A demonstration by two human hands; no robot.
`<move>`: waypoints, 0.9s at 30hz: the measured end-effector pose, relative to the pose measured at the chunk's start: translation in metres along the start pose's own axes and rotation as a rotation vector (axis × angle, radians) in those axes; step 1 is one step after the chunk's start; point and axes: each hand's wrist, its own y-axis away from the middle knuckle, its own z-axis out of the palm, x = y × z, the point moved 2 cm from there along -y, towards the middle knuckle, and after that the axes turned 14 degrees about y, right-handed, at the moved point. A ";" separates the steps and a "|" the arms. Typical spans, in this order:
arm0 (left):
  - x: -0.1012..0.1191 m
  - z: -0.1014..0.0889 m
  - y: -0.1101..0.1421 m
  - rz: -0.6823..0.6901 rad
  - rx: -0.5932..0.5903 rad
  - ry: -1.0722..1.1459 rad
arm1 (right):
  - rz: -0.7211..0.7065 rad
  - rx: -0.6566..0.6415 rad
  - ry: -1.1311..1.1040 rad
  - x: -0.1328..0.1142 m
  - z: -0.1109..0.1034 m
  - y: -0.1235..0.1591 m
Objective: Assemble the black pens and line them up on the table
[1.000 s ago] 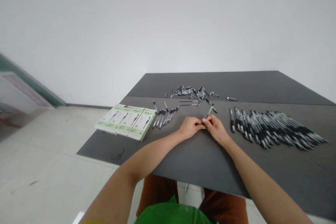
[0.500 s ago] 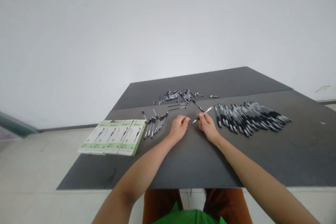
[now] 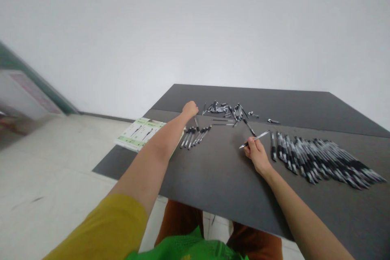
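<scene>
My right hand (image 3: pixel 256 155) pinches a clear pen with a black grip (image 3: pixel 262 135), its pointed tip toward the left. At the back left of the table, my left hand (image 3: pixel 190 109) is closed, knuckles up. Its fingertips are mostly hidden, so what they hold cannot be made out. Just below that hand lies a loose pen barrel (image 3: pixel 196 122), and nearer to me is a small row of clear barrels with black grips (image 3: pixel 191 138). A heap of small black and clear pen parts (image 3: pixel 219 109) lies to the right of my left hand.
A wide row of pens (image 3: pixel 317 158) covers the right side of the dark table (image 3: pixel 219 187). Flat green and white pen boxes (image 3: pixel 134 135) lie at the left edge, partly behind my left arm. Thin refills (image 3: pixel 222 124) lie mid-table.
My hands were together on the pen, then parted. My left hand has reached away to the back left; my right hand keeps the pen. The camera view has swung as well.
</scene>
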 end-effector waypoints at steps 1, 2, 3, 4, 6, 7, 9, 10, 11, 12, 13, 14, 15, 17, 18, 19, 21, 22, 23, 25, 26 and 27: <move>-0.007 -0.001 -0.004 -0.025 0.018 -0.027 | 0.001 0.000 0.005 0.001 -0.001 0.000; -0.011 0.000 -0.007 -0.042 0.025 -0.049 | 0.002 -0.004 0.009 0.001 -0.001 0.001; -0.014 0.001 -0.009 -0.045 0.028 -0.065 | -0.001 -0.001 0.014 0.001 -0.002 0.001; -0.015 0.004 -0.011 -0.032 0.017 -0.073 | -0.006 -0.009 0.025 0.002 -0.002 0.001; -0.013 0.011 -0.015 0.017 -0.035 -0.076 | -0.024 -0.022 0.038 0.001 -0.001 0.002; -0.011 0.015 -0.016 0.046 -0.066 -0.073 | -0.037 -0.030 0.039 0.001 -0.001 0.002; -0.009 0.020 -0.019 0.096 -0.121 -0.061 | -0.052 -0.037 0.040 0.000 0.000 0.001; -0.009 0.021 -0.020 0.110 -0.139 -0.057 | -0.053 -0.044 0.040 0.000 0.000 0.001; -0.010 0.022 -0.020 0.123 -0.149 -0.054 | -0.050 -0.047 0.038 0.000 0.000 0.001; -0.011 0.021 -0.019 0.133 -0.152 -0.052 | -0.044 -0.048 0.032 0.000 0.001 0.001; -0.012 0.019 -0.018 0.145 -0.148 -0.050 | -0.038 -0.045 0.022 0.000 0.001 0.001; -0.013 0.016 -0.017 0.159 -0.136 -0.047 | -0.029 -0.042 0.007 0.000 0.001 0.001; -0.012 0.013 -0.014 0.176 -0.116 -0.041 | -0.019 -0.045 -0.010 -0.001 0.001 0.001; -0.007 0.008 -0.005 0.216 -0.060 -0.033 | 0.000 -0.063 -0.048 -0.002 0.001 0.002; -0.001 0.008 0.001 0.236 -0.025 -0.011 | 0.008 -0.075 -0.071 -0.003 0.001 0.002; 0.006 0.010 0.009 0.248 0.006 0.047 | 0.016 -0.087 -0.097 -0.004 0.000 0.002; 0.023 0.021 0.032 0.248 0.047 0.325 | 0.036 -0.090 -0.166 -0.007 -0.002 0.002; 0.032 0.032 0.046 0.213 0.027 0.564 | 0.051 -0.087 -0.202 -0.009 -0.003 0.002; 0.041 0.046 0.062 0.201 -0.033 0.782 | 0.066 -0.083 -0.234 -0.011 -0.005 0.002; 0.057 0.078 0.098 0.201 -0.202 1.115 | 0.092 -0.066 -0.279 -0.015 -0.007 0.003; 0.062 0.093 0.117 0.207 -0.280 1.215 | 0.100 -0.050 -0.291 -0.017 -0.009 0.003; 0.067 0.108 0.134 0.198 -0.365 1.270 | 0.108 -0.022 -0.301 -0.018 -0.010 0.003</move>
